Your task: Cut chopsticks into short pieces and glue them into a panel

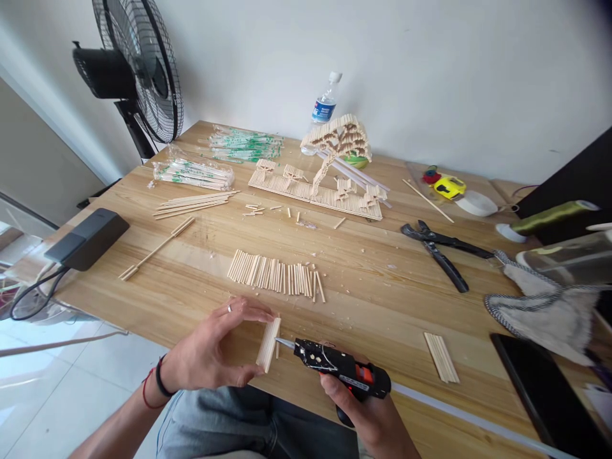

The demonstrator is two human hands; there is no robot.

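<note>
My left hand (217, 350) grips a small panel of joined wooden sticks (269, 345) by its two ends, thumb at the near end and fingers at the far one. My right hand (366, 414) is wrapped round a black glue gun (342, 368), whose metal nozzle points left at the panel's right edge. A single short stick (278, 349) lies just right of the panel, by the nozzle tip. Out of the gun's back runs a long white glue stick (468, 414). Beyond my hands lies a row of short cut sticks (272, 273).
A stick-built model (325, 185) stands at the back before a water bottle (325, 105). Pliers (437, 248), a second stick panel (440, 357) and a black phone (540, 389) lie right. Wrapped sticks (194, 172), a grey power adapter (88, 236) and a fan (138, 70) are left.
</note>
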